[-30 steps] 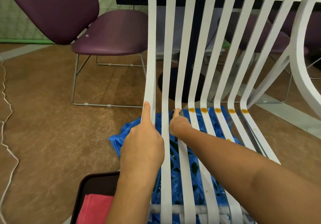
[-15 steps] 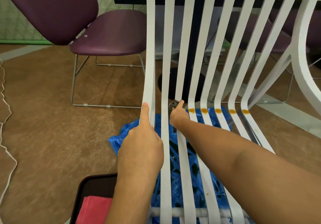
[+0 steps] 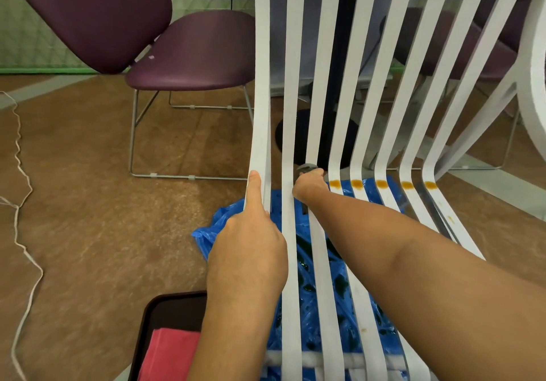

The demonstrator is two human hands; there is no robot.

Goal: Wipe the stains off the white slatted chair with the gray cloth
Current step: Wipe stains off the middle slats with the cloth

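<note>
Two hands (image 3: 251,241), five orange stains (image 3: 357,184), eight white slats (image 3: 322,85), two purple chairs (image 3: 189,55).

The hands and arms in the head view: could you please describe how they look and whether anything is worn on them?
Both the left hand and the right hand are bare: no gloves, rings or watch show. Both forearms are bare too, with no sleeve in view as far as the frame's lower edge. No markings or bands show on either.

The chair (image 3: 319,85) slats look smooth, matt white; the blue sheet (image 3: 334,286) beneath is glossy, crinkled plastic. Upper left, the purple chair (image 3: 189,52) has smooth shells on thin metal legs.
</note>
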